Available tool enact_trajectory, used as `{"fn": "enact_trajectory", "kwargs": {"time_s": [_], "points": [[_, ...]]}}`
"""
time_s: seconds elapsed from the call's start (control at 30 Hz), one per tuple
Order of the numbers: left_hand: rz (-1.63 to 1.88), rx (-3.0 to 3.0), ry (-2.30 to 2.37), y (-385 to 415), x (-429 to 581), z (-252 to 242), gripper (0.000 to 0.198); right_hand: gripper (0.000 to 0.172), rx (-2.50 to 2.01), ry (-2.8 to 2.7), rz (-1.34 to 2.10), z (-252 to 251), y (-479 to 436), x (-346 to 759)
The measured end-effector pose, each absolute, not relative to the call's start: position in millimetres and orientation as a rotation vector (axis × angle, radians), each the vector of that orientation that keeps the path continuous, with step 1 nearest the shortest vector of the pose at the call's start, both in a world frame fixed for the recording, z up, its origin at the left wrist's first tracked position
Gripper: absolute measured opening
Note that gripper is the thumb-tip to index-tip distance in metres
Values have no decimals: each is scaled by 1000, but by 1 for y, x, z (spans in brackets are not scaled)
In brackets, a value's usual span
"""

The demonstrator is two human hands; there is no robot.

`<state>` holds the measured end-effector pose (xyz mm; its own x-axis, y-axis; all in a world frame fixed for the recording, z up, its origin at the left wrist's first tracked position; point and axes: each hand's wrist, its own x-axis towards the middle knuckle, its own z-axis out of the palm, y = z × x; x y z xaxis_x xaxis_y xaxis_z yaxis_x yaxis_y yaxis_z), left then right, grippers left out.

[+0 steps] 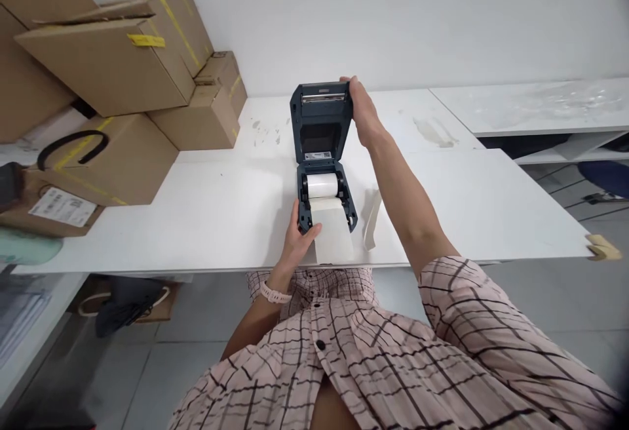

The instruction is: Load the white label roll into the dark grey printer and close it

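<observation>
A dark blue-grey label printer (301, 184) sits on the white table with its lid (322, 112) raised. Inside its base lies a white label roll (322, 185), and a strip of label paper (333, 233) runs from it over the front toward the table edge. My right hand (361, 105) is closed on the right upper corner of the lid, its fingers partly hidden behind it. At the front left corner of the base, my left hand (297, 236) grips the printer, the thumb at the paper strip's left edge. A loose curled paper strip (372, 223) lies just right of the printer.
Several cardboard boxes (113, 66) are stacked at the left, one with a black handle (73, 138). The white table (221, 220) ends close to my body, with a tan corner guard (603, 247) at its right end. A white wall (393, 17) stands behind.
</observation>
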<state>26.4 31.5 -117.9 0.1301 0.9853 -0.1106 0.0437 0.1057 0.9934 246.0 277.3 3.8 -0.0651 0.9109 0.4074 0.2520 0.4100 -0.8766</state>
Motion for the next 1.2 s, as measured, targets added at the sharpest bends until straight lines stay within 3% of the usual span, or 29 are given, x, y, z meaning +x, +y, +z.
{"fn": "enact_trajectory", "kwargs": {"time_s": [0.1, 0.23, 0.33, 0.47, 0.53, 0.73, 0.97, 1.1, 1.2], "points": [[1010, 1192, 1167, 19, 24, -123, 108, 77, -1031, -1589, 580, -9, 215, 241], [1051, 1091, 1158, 12, 20, -131, 125, 60, -1124, -1628, 484, -50, 112, 236], [1116, 1033, 1172, 16, 20, -129, 118, 49, -1194, -1584, 582, -91, 62, 228], [1130, 993, 1256, 33, 26, -114, 108, 84, -1275, -1250, 917, -138, 45, 215], [1106, 989, 1262, 41, 30, -109, 108, 91, -1280, -1183, 1037, -150, 47, 213], [1161, 950, 1215, 48, 32, -118, 110, 95, -1249, -1191, 1099, -156, 46, 222], [1333, 1106, 1231, 46, 43, -136, 91, 80, -1276, -1248, 888, -164, 43, 210], [1348, 1157, 1224, 42, 42, -139, 89, 74, -1288, -1266, 762, -150, 39, 201], [1284, 1132, 1302, 20, 35, -144, 87, 57, -1332, -1444, 479, -129, 34, 201]]}}
